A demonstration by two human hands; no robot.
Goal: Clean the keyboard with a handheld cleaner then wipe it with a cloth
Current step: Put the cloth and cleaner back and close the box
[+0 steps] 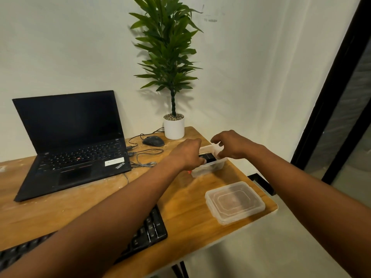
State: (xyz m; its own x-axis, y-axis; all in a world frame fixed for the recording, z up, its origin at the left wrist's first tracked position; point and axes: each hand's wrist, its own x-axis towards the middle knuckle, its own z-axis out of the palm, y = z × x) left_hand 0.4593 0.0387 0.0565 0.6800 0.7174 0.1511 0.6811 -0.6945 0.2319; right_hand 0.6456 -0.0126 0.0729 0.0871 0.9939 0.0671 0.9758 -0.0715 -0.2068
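The black keyboard [149,229] lies at the table's near edge, mostly hidden under my left forearm. A clear plastic container [208,169] stands at the table's right side. Inside it lies a black object [207,157], apparently the handheld cleaner. My left hand [186,155] reaches into the container, its fingers curled round the black object's near end. A small orange bit [189,171] shows below that hand. My right hand [230,145] hovers over the container's far right rim with fingers loosely curled and spread; its thumb is at the rim. No cloth is visible.
The container's clear lid [234,201] lies near the table's right edge. An open black laptop [74,141] stands at the left, with a wired mouse [153,141] and its cables behind the container. A potted plant [174,127] stands at the back against the wall.
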